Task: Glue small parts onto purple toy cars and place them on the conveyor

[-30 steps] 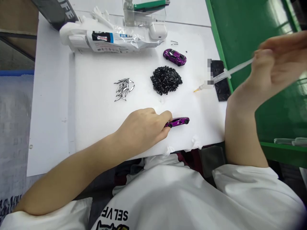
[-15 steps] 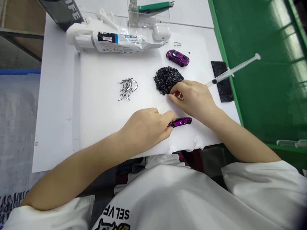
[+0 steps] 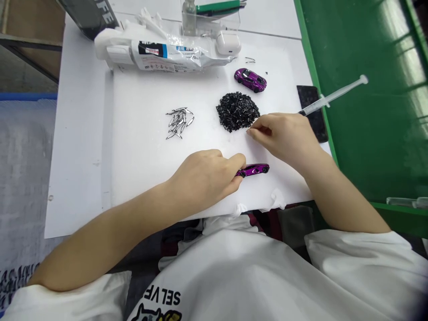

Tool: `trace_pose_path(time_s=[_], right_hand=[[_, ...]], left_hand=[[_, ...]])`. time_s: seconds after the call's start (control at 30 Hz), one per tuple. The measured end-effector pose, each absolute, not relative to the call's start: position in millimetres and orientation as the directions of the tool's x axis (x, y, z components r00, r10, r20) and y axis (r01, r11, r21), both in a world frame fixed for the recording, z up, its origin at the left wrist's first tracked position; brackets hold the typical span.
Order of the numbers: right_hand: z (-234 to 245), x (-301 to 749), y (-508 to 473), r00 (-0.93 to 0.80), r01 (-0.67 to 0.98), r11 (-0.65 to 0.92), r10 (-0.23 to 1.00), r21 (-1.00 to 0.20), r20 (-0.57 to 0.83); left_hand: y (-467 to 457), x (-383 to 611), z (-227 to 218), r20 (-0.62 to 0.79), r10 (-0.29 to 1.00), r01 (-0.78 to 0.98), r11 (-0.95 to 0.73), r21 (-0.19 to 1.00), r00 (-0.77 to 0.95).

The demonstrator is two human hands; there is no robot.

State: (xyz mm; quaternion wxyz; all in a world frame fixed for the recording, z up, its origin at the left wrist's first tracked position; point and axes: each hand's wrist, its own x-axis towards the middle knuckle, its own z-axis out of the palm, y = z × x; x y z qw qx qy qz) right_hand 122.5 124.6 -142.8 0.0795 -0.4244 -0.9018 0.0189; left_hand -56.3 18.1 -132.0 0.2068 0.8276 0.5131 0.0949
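The left hand (image 3: 203, 179) is gripping a purple toy car (image 3: 253, 170) with closed fingers, while the right hand (image 3: 284, 139) is pinching beside a pile of black bits (image 3: 237, 111), holding nothing discernible; silver pieces (image 3: 179, 122) are lying heaped to the left.

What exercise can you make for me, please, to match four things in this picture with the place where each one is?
Things:
1. Left hand
2. Right hand
3. Syringe
4. White earbud case

Places:
A. Beside a heap of black chips
B. Close to a plastic-wrapped tube
C. On a purple toy car
D. Reaching out over a green surface

Right pairs: 1-C, 2-A, 3-D, 4-B
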Motion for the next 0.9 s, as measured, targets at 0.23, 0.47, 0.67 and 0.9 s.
trace_pose_path(time_s=[0.23,0.47,0.67,0.9], right_hand=[[-140,130,129,-0.771,0.621,0.779,0.627,-0.089,0.11],[-140,126,145,-0.85,0.525,0.85,0.526,-0.039,0.031],[-142,124,150,-0.838,0.545,0.838,0.545,-0.022,0.008],[-132,137,103,-0.796,0.399,0.912,0.398,-0.1,0.456]], left_hand=[[17,-56,-132,-0.059,0.888,0.808,-0.385,0.445,0.456],[18,-56,-131,-0.066,0.891,0.813,-0.377,0.443,0.449],[18,-56,-131,-0.061,0.889,0.811,-0.383,0.443,0.453],[19,-56,-132,-0.07,0.887,0.812,-0.383,0.441,0.457]])
